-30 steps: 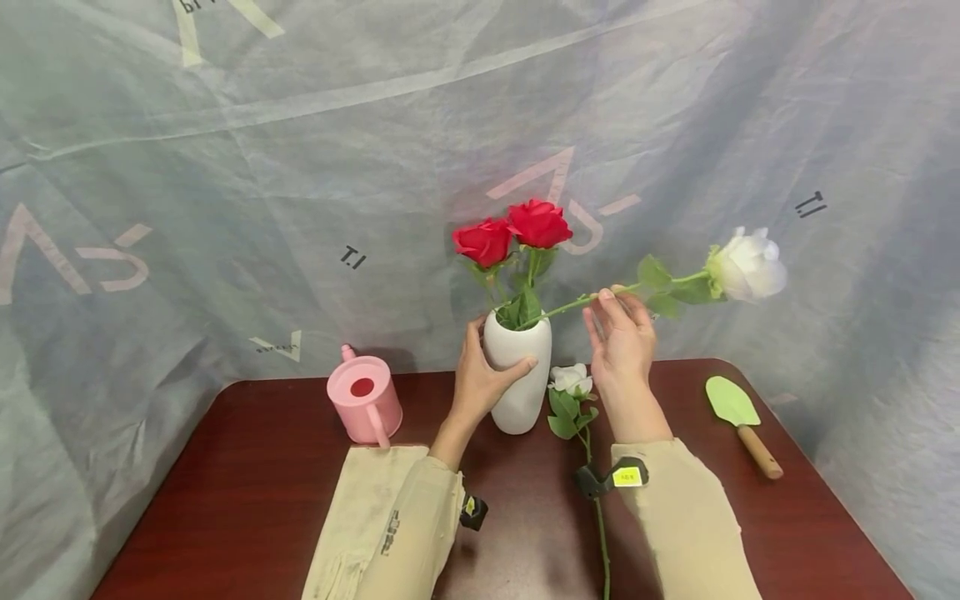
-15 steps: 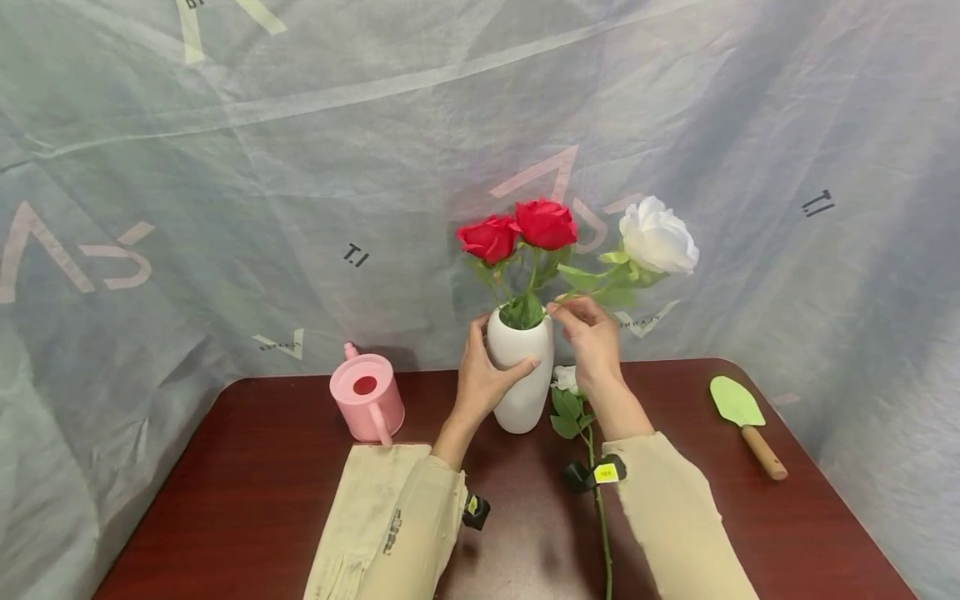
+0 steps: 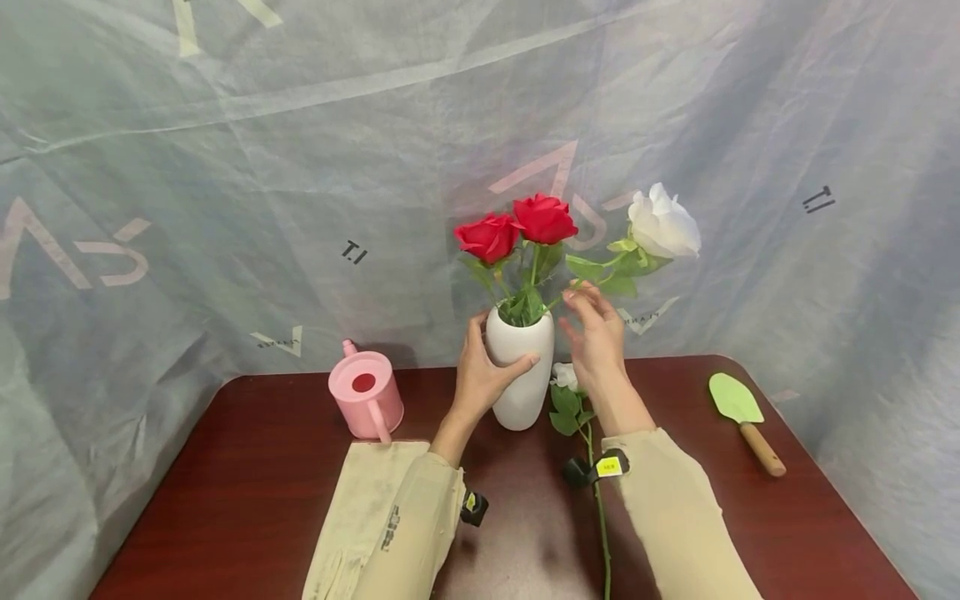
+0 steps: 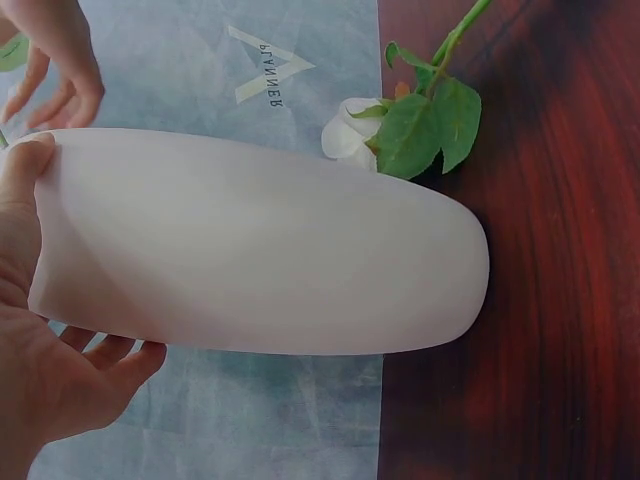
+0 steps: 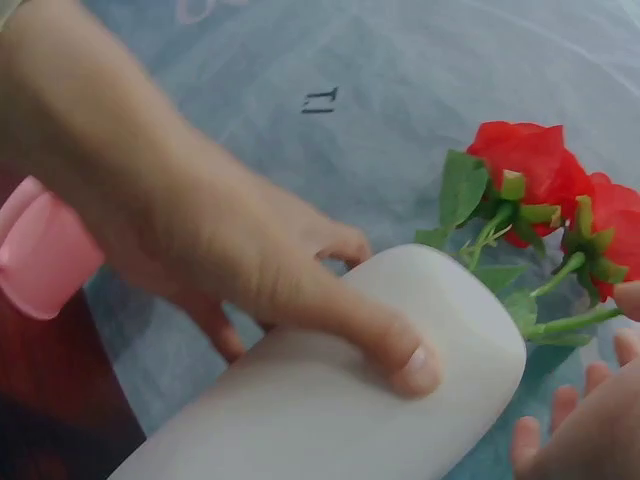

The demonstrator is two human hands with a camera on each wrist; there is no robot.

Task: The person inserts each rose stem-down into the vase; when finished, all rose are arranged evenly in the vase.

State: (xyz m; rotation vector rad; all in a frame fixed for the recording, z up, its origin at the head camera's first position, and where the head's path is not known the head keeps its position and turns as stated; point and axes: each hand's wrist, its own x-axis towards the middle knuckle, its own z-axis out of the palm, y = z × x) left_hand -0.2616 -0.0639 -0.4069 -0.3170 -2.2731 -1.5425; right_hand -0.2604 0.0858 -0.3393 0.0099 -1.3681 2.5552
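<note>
In the head view my left hand (image 3: 480,375) grips the white vase (image 3: 528,358) around its upper part, thumb across the front. The left wrist view shows the vase (image 4: 270,245) standing on the table, seen sideways. Two red roses, one (image 3: 487,239) left of the other (image 3: 544,218), stand in it. My right hand (image 3: 600,342), just right of the vase mouth, pinches the stem of a white rose (image 3: 663,222) between thumb and forefinger. That rose leans right, its lower stem inside the vase. A second white rose (image 3: 565,400) lies on the table beside the vase, beneath my right forearm.
A pink watering can (image 3: 365,396) stands to the left on the dark red table (image 3: 247,483). Near it lies a folded beige cloth item (image 3: 375,483), partly under my left sleeve. A green trowel (image 3: 737,400) with a wooden handle lies at right. Grey sheeting (image 3: 300,208) hangs behind.
My right hand has brought the white rose leftward and more upright, closer to the vase; in the last half second hand and bloom rose slightly. My left hand stays on the vase.
</note>
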